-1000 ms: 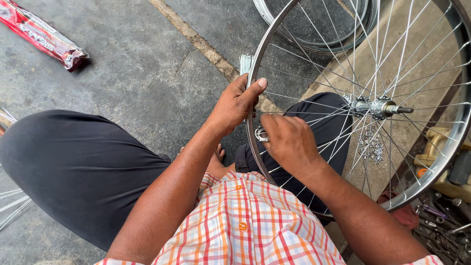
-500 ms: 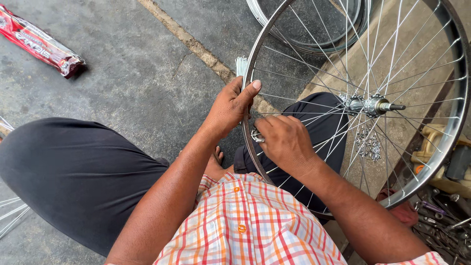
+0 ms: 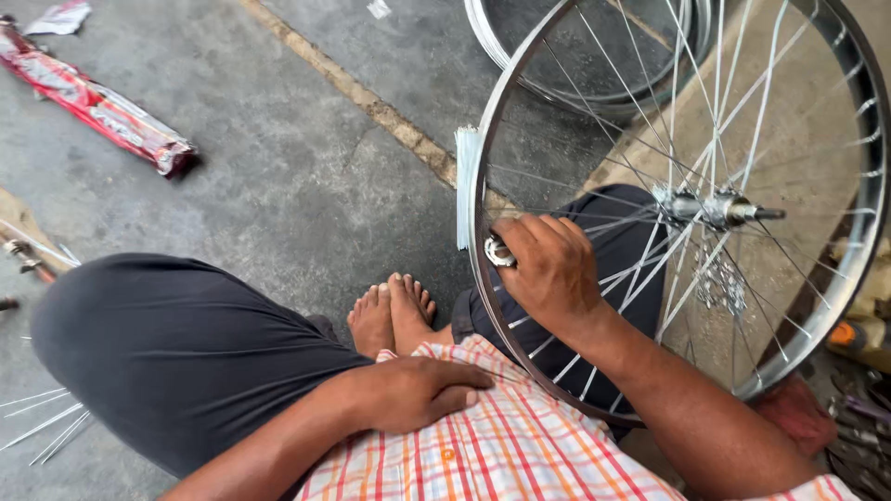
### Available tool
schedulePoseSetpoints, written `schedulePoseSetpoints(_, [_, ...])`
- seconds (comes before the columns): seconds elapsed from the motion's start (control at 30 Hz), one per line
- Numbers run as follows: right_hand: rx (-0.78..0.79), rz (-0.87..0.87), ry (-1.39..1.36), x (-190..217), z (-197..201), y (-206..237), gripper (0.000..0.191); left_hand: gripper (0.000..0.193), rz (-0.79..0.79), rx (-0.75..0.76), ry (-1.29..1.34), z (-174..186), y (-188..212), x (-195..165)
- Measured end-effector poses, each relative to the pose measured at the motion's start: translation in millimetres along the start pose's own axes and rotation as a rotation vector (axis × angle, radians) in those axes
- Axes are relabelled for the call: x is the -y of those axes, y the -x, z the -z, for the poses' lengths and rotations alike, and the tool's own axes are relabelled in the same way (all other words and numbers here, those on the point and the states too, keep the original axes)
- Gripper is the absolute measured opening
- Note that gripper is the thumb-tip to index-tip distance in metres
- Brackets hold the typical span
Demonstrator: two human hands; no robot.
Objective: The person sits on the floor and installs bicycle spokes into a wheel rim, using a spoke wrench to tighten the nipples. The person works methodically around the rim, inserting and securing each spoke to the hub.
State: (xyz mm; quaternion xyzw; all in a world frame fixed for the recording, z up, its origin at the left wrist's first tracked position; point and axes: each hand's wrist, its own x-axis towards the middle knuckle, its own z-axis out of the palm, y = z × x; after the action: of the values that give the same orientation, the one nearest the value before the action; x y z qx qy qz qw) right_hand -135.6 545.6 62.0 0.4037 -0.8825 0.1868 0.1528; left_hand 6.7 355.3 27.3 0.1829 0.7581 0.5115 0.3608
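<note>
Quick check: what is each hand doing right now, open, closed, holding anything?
Left hand: open, flat on the checked shirt, holding nothing.
Right hand: closed on a small metal tool at the wheel rim.

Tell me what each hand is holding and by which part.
Right hand grips a small silver metal tool against the inner rim of the spoked silver bicycle wheel. Left hand holds nothing, resting on the checked shirt.

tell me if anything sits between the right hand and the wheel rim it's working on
Nothing visible does. The right hand is already at the wheel rim, pressing a small metal tool against its inner edge, with thin spokes passing around the fingers. The left hand rests on the lap, away from the wheel.
</note>
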Motion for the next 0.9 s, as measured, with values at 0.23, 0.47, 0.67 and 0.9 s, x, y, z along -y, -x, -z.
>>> schedulePoseSetpoints(0.23, [0.004,0.041,-0.004,-1,-14,-1,0.037,0.032,0.043,-0.2,-0.504,6,-47,45])
schedulePoseSetpoints(0.47, [0.052,0.062,-0.004,3,-20,6,0.041,0.052,0.005,-0.823,0.741,119,-84,47])
schedulePoseSetpoints(0.67, [0.155,0.014,-0.028,12,-7,5,0.043,0.053,-0.268,-0.849,0.668,123,-125,8])
schedulePoseSetpoints(0.9, [0.242,0.121,-0.21,25,28,26,0.041,0.04,-0.267,-0.774,0.602,115,-105,11])
